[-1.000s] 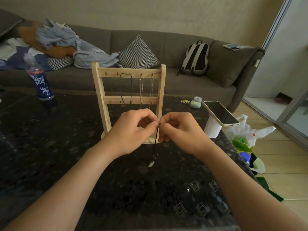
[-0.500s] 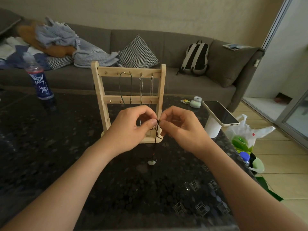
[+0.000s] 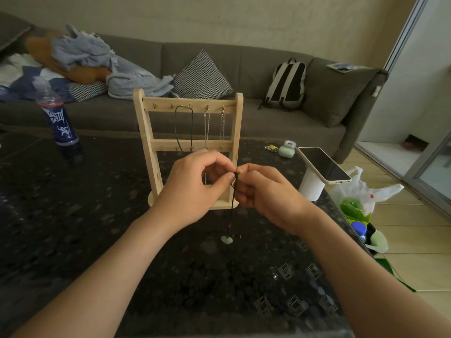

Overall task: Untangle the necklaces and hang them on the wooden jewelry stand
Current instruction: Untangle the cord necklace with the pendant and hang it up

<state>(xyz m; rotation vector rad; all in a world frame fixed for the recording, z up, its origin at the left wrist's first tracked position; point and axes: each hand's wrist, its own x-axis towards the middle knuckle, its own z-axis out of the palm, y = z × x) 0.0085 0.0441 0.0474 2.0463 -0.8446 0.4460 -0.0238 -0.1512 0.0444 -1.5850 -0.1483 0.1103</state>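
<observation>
Head view: both hands meet just in front of the pale wooden ladder-shaped jewelry stand (image 3: 144,132) on the dark speckled stone table (image 3: 73,228). Here the left hand (image 3: 195,189) pinches the top of a thin black cord necklace (image 3: 233,201) between thumb and forefinger, with the other fingers curled. From the other side the right hand (image 3: 266,198) pinches the same spot, fingers tucked in. Whether it is a knot or a clasp at the pinch is too small to tell.

The cord hangs straight down, with the pale green stone pendant (image 3: 227,239) at the bottom, at or just above the table; contact is unclear. The stand carries a dark green cord necklace (image 3: 176,128) and two silver chain necklaces (image 3: 206,128) on the right-hand top hooks. The left hooks are bare.

Risks, as judged:
- Pulling the two pinches apart could tighten a snag rather than free it.
- If the thin cord slips from a fingertip grip, the pendant drops onto the stone top and may chip.
- The knuckles are close to the stand's lower rail. A jerk forward could knock the light stand and swing the chains together, tangling them again or throwing them off the hooks.
- Lifting the cord to a hook past the hung chains could snag them.
- The black smartphone in a cream case (image 3: 322,164) overhangs a white cylinder (image 3: 311,189) near the right forearm. An outward elbow swing may tip it off.
</observation>
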